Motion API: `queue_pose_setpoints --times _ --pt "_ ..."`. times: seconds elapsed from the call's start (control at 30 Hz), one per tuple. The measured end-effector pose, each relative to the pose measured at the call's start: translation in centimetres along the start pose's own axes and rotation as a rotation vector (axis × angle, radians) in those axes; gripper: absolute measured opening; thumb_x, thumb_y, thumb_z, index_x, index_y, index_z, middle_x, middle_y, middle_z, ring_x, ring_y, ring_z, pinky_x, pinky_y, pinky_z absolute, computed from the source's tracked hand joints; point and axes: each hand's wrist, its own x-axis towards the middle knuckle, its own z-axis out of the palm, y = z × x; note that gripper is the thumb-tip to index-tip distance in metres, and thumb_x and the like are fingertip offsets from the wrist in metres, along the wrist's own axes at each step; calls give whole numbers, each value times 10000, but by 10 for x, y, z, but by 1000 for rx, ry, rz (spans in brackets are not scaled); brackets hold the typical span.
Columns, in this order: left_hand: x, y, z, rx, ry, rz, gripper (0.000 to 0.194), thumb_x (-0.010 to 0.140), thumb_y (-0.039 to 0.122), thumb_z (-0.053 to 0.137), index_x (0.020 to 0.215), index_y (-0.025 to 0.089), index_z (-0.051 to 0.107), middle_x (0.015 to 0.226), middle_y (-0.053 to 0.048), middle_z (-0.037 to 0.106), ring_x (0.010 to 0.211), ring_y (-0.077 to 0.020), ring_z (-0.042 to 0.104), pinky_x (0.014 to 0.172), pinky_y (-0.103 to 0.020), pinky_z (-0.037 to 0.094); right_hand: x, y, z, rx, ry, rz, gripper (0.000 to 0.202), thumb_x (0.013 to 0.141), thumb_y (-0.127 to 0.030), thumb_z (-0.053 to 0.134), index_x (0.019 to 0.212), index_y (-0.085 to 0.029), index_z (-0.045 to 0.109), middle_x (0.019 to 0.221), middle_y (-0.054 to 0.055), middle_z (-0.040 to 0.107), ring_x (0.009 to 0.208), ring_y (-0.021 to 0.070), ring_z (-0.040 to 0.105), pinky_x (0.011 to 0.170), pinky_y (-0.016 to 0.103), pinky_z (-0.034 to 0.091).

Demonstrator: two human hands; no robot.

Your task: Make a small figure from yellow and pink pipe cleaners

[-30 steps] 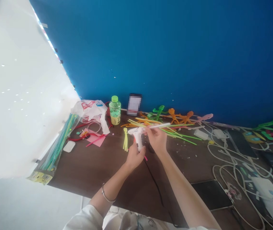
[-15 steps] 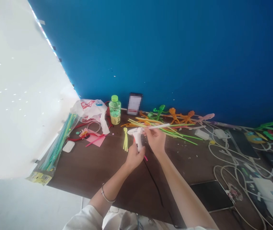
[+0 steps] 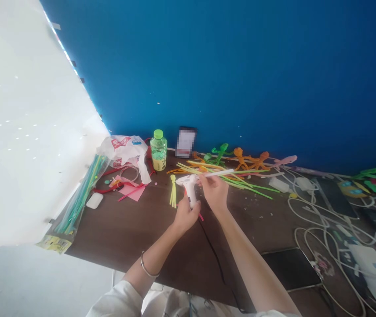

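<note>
My left hand (image 3: 186,214) is wrapped round the handle of a white glue gun (image 3: 190,189), whose nozzle points left. A white glue stick (image 3: 221,173) extends to the right from the gun's back end, and my right hand (image 3: 214,192) pinches it near the gun. Just left of the nozzle lies a small bundle of yellow pipe cleaners (image 3: 173,193). Behind my right hand, green, yellow and orange pipe cleaners (image 3: 257,190) are spread out. A black cord (image 3: 214,255) runs from below the gun toward the table's front edge.
A green-capped bottle (image 3: 158,150), a plastic bag (image 3: 126,152) and a propped phone (image 3: 185,141) stand at the back. Bagged pipe cleaners (image 3: 80,198) lie left. Twisted figures (image 3: 239,157) line the wall. White cables (image 3: 319,220) and a dark tablet (image 3: 291,269) are at right.
The camera view has shifted very slightly. The black cord below the gun lies a little differently. Both hands keep their hold and hardly move.
</note>
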Motion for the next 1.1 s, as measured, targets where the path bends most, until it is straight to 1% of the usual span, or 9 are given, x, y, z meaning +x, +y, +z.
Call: queue_pose_setpoints --times 0.27,0.4,0.53,0.63,0.7,0.8,0.87,1.0,1.1 --pt "-1 3 -2 -1 -19 -8 128 760 286 466 798 164 477 599 29 497 532 -98 439 526 -215 330 -1 -2 1 -6 20 0 251 728 -413 578 690 -168 616 633 56 677 597 198 644 632 324 528" --pt "-4 8 -2 51 3 0 126 767 282 459 800 165 489 618 16 528 549 -112 471 535 -223 336 -4 -6 -4 23 -8 40 260 723 -425 577 728 -169 621 675 65 685 640 210 650 664 353 527" --pt "-9 14 0 131 1 4 142 778 280 443 850 160 467 645 -16 568 558 -141 521 526 -233 345 -18 -5 -13 89 -35 120 315 719 -438 579 862 -157 593 841 104 683 773 216 651 732 367 516" --pt "-13 17 4 174 -23 34 151 796 282 416 877 157 438 677 -52 595 590 -170 564 524 -239 356 -30 -3 -18 137 -82 227 452 645 -429 654 978 -147 535 882 112 673 777 211 650 711 349 522" --pt "-15 17 8 204 -57 58 149 802 273 402 890 156 424 697 -71 606 612 -188 583 523 -244 363 -36 -2 -20 122 -123 294 463 598 -424 686 938 -139 559 842 106 679 755 217 651 683 332 522" --pt "-15 17 13 305 -108 74 185 794 256 402 936 138 411 729 -103 617 634 -215 599 519 -255 371 -39 -2 -22 114 -177 358 366 585 -450 675 753 -130 617 725 86 683 714 233 650 614 296 512" --pt "-16 21 14 399 -147 88 253 774 264 426 978 116 404 778 -133 622 681 -241 609 533 -271 385 -41 0 -22 152 -171 398 358 582 -463 669 706 -130 622 651 65 674 644 223 646 543 271 497" --pt "-27 35 6 603 -253 72 378 741 346 475 1027 104 422 796 -129 623 712 -259 608 590 -309 412 -44 10 -20 257 -149 474 355 601 -460 663 735 -135 616 623 47 669 583 205 640 488 254 483" --pt "-38 40 -14 693 -255 56 299 750 373 470 959 161 494 816 -92 616 729 -224 598 648 -305 411 -46 19 -17 335 -134 519 354 607 -444 669 766 -134 604 621 55 674 620 229 657 520 281 512"
